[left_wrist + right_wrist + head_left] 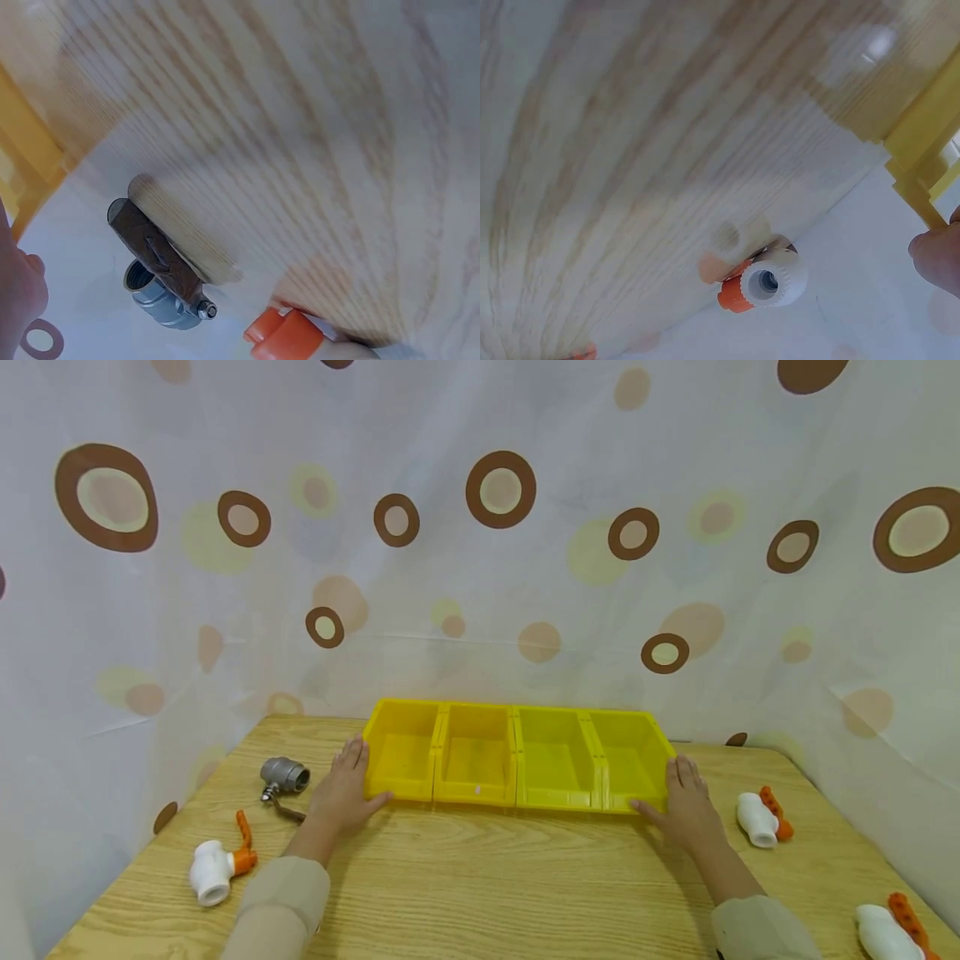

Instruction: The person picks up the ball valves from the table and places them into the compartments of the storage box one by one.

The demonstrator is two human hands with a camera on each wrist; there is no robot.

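yellow bins (516, 752): head view shows four, wrist views only parts

Two hands (343, 793) (686, 810) are flanking four bins (516, 760) just below centre. Three white valves (211, 870) (756, 820) (887, 933) are lying about: one lower left, two lower right. One metal valve (283, 774) is lying left of centre.

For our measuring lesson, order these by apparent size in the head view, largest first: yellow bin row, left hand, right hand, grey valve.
1. Yellow bin row
2. Left hand and right hand: look alike, unranked
3. Grey valve
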